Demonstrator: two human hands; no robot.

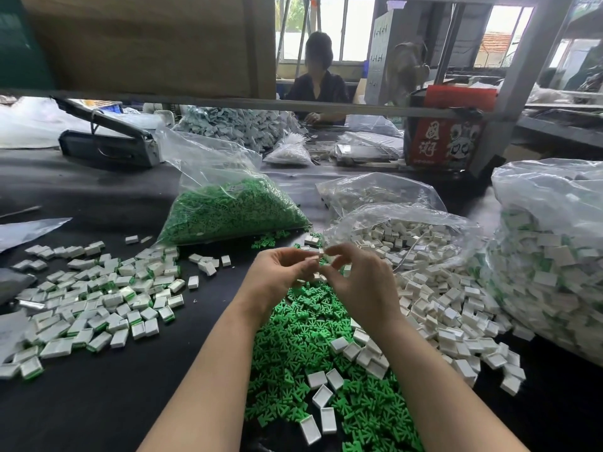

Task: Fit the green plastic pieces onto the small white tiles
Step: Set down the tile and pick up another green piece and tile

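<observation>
My left hand (280, 269) and my right hand (355, 275) meet above the table's middle, fingertips together. Between them they pinch a small white tile (318, 256); whether a green piece is on it is hidden by the fingers. Below my hands spreads a loose pile of green plastic pieces (326, 370) with a few white tiles on it. Loose white tiles (440, 305) spill from an open bag at the right. At the left lies a heap of tiles with green pieces fitted (98, 298).
A clear bag of green pieces (228, 210) stands behind my hands. A large bag of fitted tiles (551, 256) fills the right edge. A grey tool (107, 138), a red box (443, 141) and a seated person (318, 89) are at the far side.
</observation>
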